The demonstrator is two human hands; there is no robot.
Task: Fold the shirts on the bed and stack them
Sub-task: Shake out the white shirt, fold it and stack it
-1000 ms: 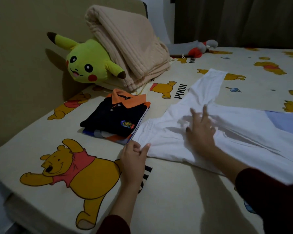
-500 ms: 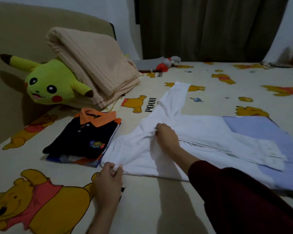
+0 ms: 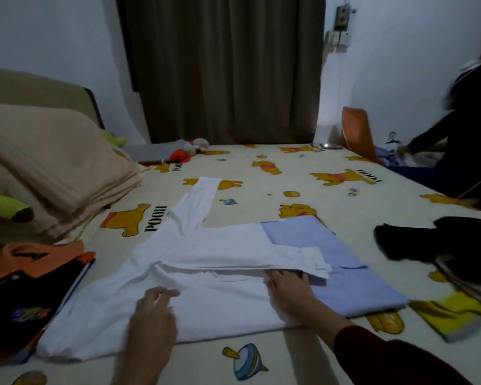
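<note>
White shirt (image 3: pixel 220 276) on bed (image 3: pixel 289 173) | left hand (image 3: pixel 150 320), right hand (image 3: pixel 289 293) flat on it

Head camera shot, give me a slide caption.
Both hands flat on a white shirt spread across the bed.

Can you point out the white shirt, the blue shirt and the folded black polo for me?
white shirt (image 3: pixel 220 309), head view, on its flat front panel.
blue shirt (image 3: pixel 345 290), head view, on its bare lower half.
black polo with orange collar (image 3: pixel 17 290), head view, on its dark front.

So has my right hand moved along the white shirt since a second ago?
Yes. The right hand slid along the white shirt, from near the outstretched sleeve toward the blue shirt.
</note>
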